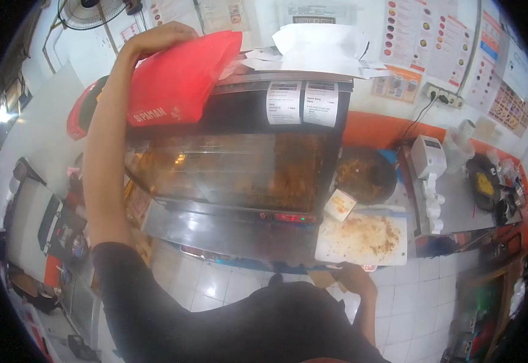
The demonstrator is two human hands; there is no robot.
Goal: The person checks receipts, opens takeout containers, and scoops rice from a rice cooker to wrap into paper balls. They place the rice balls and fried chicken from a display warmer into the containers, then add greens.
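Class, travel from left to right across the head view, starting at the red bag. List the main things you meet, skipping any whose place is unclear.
Red bag → left printed slip → right printed slip → dark round dish → white printer → picture-grid wall poster.

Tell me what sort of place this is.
Probably a small takeaway kitchen or food stall: a glass-fronted display case, a food-stained cutting board beside it, and printed slips stuck above the glass suggest it.
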